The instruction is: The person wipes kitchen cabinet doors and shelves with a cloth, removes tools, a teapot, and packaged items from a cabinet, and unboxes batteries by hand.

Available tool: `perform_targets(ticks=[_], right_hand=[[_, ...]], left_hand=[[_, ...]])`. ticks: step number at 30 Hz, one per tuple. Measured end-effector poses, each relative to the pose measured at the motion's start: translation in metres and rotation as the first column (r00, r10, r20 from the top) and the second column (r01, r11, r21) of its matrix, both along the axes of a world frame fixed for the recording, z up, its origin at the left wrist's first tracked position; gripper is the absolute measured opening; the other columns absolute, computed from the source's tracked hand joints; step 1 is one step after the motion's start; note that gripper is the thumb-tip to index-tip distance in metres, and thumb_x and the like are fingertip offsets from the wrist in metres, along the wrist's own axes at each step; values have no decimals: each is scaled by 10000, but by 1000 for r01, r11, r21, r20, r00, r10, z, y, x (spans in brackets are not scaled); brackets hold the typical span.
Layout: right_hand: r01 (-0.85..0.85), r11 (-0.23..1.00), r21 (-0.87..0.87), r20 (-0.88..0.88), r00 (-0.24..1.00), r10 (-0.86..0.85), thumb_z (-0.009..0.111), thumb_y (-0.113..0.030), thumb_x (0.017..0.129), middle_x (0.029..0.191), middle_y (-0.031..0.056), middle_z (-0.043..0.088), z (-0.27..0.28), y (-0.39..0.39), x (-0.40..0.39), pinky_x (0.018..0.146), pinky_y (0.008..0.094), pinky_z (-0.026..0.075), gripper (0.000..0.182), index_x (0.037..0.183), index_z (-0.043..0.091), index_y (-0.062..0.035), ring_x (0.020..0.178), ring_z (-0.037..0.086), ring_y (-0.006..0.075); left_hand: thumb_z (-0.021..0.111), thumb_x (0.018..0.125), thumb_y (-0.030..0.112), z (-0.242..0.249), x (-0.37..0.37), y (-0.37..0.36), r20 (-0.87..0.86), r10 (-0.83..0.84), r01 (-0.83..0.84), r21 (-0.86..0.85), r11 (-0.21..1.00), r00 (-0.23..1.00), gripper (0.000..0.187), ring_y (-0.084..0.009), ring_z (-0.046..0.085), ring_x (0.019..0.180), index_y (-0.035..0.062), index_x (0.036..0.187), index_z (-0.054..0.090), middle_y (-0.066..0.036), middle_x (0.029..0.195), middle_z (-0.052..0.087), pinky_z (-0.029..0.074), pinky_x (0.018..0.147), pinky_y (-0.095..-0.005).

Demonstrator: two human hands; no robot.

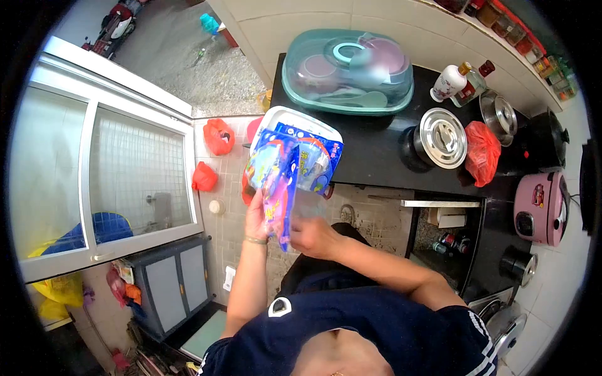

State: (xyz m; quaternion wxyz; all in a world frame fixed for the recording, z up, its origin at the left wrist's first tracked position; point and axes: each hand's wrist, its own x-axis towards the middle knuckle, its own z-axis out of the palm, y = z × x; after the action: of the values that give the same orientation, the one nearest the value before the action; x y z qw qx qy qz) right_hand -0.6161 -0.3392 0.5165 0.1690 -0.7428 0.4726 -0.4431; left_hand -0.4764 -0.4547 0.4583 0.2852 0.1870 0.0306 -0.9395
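Note:
A blue plastic packet (278, 194) with pink and yellow print stands upright in front of my body, and my left hand (256, 218) is closed round its lower left side. My right hand (315, 238) is at the lower right of the packet, its fingers curled and blurred; what they hold, if anything, cannot be made out. Behind lies another blue packet (315, 161) with a clear window, on a white tray (332, 133) at the counter's left end.
The black counter (370, 147) carries a teal lidded box (348, 72), two bottles (450, 83), a steel lid (441, 138), a red bag (482, 152) and a pink cooker (540, 208). Red bags (218, 136) lie on the floor beside a glass door (141, 169).

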Motion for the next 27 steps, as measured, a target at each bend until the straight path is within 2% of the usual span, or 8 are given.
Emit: perform_targets(ticks=[5,10,17,18,22,23,24,27], right_hand=[[10,890,455,151,985,-88,557,-117,697,903,146,542,-29,23,-29,625,404,470,111,762,565,-27,724,562,326],[-25,630,776,419,767,-486,544,-119,772,944,97,584,-52,24,-79,801,293,425,213,954,571,-12,897,548,202],[-377,475,795,541,795,-274,701,-240,676,1058,87,560,-36,24,-72,906,306,373,593,1166,450,-20,1001,504,179],[-336,624,706,597,756,-268,698,-167,670,1071,81,552,-27,24,-63,916,307,368,603,1184,421,-13,993,502,170],[-478,596,645,690,700,-185,661,-162,706,1003,58,576,-26,33,-57,860,286,396,465,1114,481,-28,907,511,134],[-397,439,806,527,819,-226,645,-172,724,907,50,603,-12,33,-63,809,282,412,318,995,560,-29,836,524,131],[-366,639,676,594,784,-180,609,-212,764,829,42,611,-25,35,-61,765,276,425,237,897,594,-17,788,527,122],[-423,560,712,691,562,-454,527,-301,837,902,47,589,-38,38,-63,736,278,430,324,960,568,-4,796,511,102]], left_hand=[[508,805,20,-4,16,-3,404,128,-25,-249,968,906,361,-213,507,1044,24,1161,447,-94,1114,536,395,926,-351],[553,735,-53,13,26,4,526,253,64,-511,857,812,414,-162,540,962,32,1126,448,-61,1047,554,429,879,-312],[592,702,-53,45,24,55,606,80,305,-505,807,791,485,-167,540,935,4,1151,419,-73,1043,541,445,825,-312],[603,700,-40,44,26,59,634,-8,398,-476,784,774,491,-174,532,963,2,1154,420,-73,1054,539,435,847,-324],[608,765,70,64,35,62,492,122,145,-470,871,862,440,-197,506,1029,-9,1159,429,-89,1112,520,381,915,-360],[591,785,107,62,37,59,586,89,236,-456,858,805,473,-242,497,1058,22,1202,385,-91,1157,498,402,909,-407],[568,798,99,67,29,58,608,137,264,-523,811,782,421,-244,520,1024,16,1180,412,-90,1141,509,435,869,-405],[574,786,73,57,29,60,678,73,357,-472,806,731,409,-243,533,1001,12,1165,431,-91,1136,510,470,816,-384]])
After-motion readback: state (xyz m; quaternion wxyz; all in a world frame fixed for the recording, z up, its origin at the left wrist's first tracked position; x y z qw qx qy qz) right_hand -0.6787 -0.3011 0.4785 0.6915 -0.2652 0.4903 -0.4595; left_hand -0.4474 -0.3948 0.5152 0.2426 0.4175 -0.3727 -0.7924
